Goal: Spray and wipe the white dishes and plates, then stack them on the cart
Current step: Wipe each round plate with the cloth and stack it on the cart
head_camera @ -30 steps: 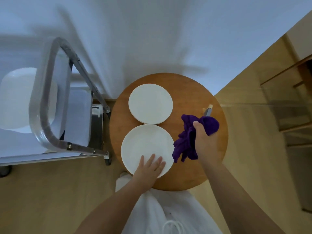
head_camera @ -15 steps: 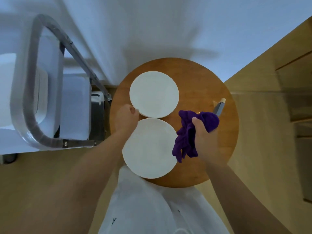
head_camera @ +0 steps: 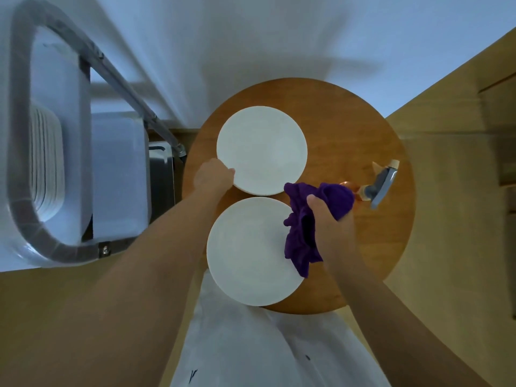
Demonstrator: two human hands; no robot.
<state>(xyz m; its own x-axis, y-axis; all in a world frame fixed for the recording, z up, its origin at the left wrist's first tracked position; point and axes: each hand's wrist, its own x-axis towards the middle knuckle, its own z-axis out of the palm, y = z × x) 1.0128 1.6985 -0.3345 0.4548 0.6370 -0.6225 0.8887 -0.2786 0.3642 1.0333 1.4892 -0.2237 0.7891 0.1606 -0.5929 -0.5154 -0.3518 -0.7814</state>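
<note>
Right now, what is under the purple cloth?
The purple cloth, bunched in the right hand, overhangs the near plate edge and the round wooden table. Whatever lies beneath its folds is covered.

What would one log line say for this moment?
left hand: grips far round white plate | right hand: holds purple cloth | near white plate: on round wooden table

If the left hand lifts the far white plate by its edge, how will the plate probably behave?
The far plate looks rigid and flat, so it should probably keep its shape when lifted. The left hand grips only its near-left rim, so it may tilt down on the far side. Its smooth white surface suggests ceramic: likely slippery and breakable if it drops onto the round wooden table.
</note>
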